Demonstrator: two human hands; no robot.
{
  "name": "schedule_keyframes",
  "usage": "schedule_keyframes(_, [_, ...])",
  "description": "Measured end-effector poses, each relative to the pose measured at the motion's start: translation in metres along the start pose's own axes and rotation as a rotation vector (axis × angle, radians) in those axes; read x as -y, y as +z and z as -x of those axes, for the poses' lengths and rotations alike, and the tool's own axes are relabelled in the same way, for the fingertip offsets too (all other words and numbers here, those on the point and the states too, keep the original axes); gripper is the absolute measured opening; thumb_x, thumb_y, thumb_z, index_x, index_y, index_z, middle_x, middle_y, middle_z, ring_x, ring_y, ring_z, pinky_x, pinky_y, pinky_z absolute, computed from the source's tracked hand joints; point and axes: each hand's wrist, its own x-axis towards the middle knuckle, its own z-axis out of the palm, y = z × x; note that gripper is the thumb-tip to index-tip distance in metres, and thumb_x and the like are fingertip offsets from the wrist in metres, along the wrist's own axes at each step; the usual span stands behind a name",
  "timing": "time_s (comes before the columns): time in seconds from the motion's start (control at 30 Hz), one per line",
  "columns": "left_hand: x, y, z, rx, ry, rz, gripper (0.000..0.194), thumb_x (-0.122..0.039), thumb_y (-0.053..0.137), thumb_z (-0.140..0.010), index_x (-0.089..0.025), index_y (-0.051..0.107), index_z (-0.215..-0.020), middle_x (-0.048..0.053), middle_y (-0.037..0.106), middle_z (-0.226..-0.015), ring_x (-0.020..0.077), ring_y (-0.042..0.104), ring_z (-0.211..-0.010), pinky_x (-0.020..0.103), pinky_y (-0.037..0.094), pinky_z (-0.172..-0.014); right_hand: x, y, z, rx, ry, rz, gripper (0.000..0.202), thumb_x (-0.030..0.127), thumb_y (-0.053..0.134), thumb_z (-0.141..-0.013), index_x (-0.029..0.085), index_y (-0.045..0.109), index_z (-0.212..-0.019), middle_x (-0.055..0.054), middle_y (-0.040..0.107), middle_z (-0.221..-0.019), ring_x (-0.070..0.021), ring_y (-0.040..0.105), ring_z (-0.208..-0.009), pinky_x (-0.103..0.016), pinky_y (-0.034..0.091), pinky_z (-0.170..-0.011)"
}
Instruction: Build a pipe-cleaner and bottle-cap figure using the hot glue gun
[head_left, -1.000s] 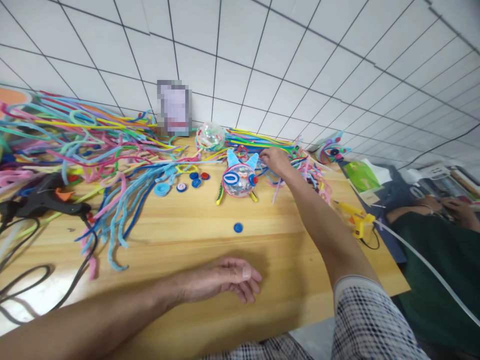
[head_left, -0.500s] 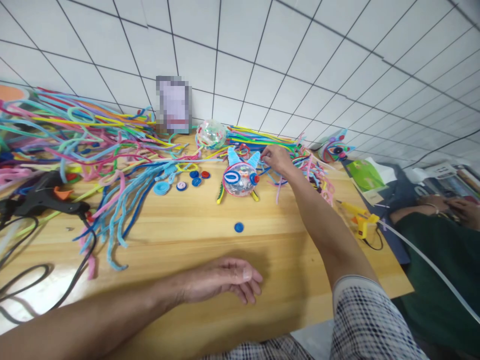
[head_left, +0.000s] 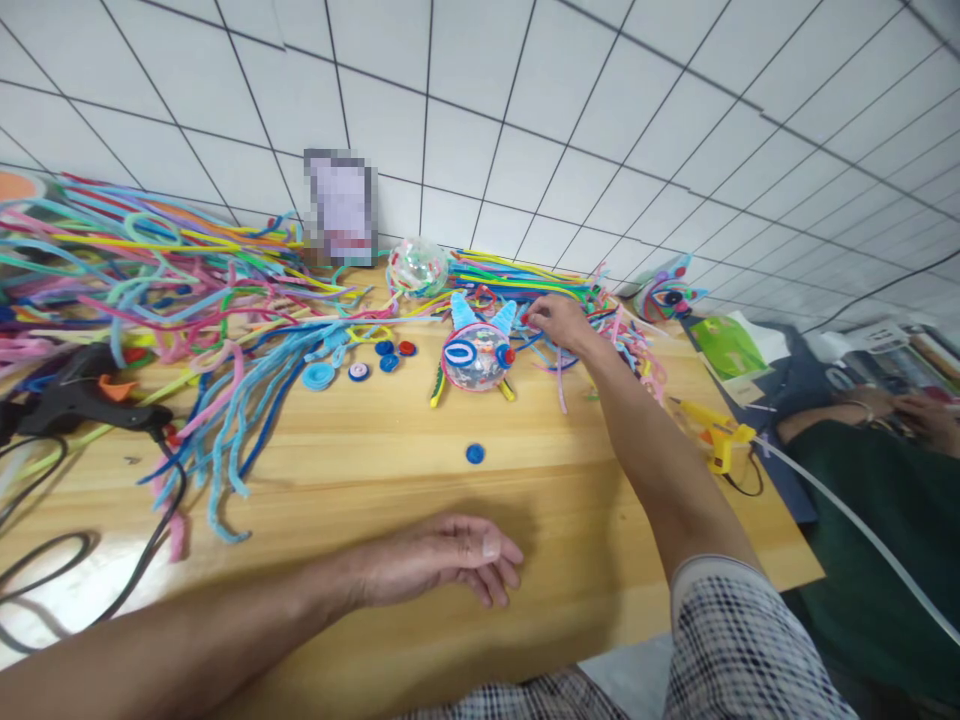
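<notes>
My left hand [head_left: 457, 560] rests near the front of the wooden table [head_left: 375, 430], fingers apart and loosely curled, holding nothing. My right hand [head_left: 559, 322] reaches to the back, its thumb and fingertips pinched on a small red thing [head_left: 526, 319] beside the pipe cleaner pile. Just left of it stands a clear ball figure [head_left: 480, 360] with light blue ears, a blue and white oval eye and yellow-green legs. A blue coil disc [head_left: 475, 454] lies between the figure and my left hand. More coil discs [head_left: 388, 362] lie left of the figure.
Pipe cleaners [head_left: 172, 270] heap at the left, near a black glue gun [head_left: 75, 395] with its cable. Behind are a clear ball [head_left: 417, 267] and a pixelated panel [head_left: 341, 208]. A yellow glue gun [head_left: 720, 437] lies right, beside a person in a green sleeve [head_left: 862, 500].
My right hand has shifted slightly, and a red thing now shows at its fingertips. My left hand has stayed put. The view has moved a little.
</notes>
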Motion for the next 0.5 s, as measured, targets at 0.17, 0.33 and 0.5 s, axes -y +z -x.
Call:
schedule_keyframes(0.17, [0.0005, -0.0001, -0.0002, -0.008, -0.006, 0.001, 0.056, -0.063, 0.09, -0.082, -0.016, 0.082, -0.111, 0.009, 0.08, -0.105, 0.017, 0.077, -0.091, 0.031, 0.058, -0.088, 0.0024, 0.0015, 0.0008, 0.007, -0.017, -0.019, 0.022, 0.018, 0.068, -0.08, 0.022, 0.083, -0.096, -0.005, 0.081, -0.095, -0.0213, 0.07, -0.087, -0.032, 0.053, -0.084])
schedule_keyframes(0.33, [0.0002, -0.0002, -0.0011, -0.01, -0.003, -0.001, 0.055, -0.063, 0.09, -0.082, -0.017, 0.083, -0.111, 0.009, 0.08, -0.105, 0.0169, 0.077, -0.09, 0.031, 0.058, -0.088, 0.0055, 0.0021, 0.0015, 0.0, -0.033, -0.011, 0.022, 0.022, 0.071, -0.08, 0.021, 0.081, -0.099, -0.007, 0.08, -0.098, -0.0237, 0.069, -0.089, -0.035, 0.053, -0.086])
schedule_keyframes(0.5, [0.0005, -0.0005, -0.0011, -0.008, -0.006, 0.002, 0.055, -0.062, 0.09, -0.083, -0.016, 0.082, -0.112, 0.009, 0.08, -0.105, 0.017, 0.077, -0.09, 0.031, 0.057, -0.087, 0.0056, 0.0029, -0.0003, -0.036, -0.141, 0.009, 0.038, 0.015, 0.063, -0.082, 0.021, 0.08, -0.115, -0.009, 0.078, -0.108, -0.0273, 0.069, -0.102, -0.04, 0.053, -0.096])
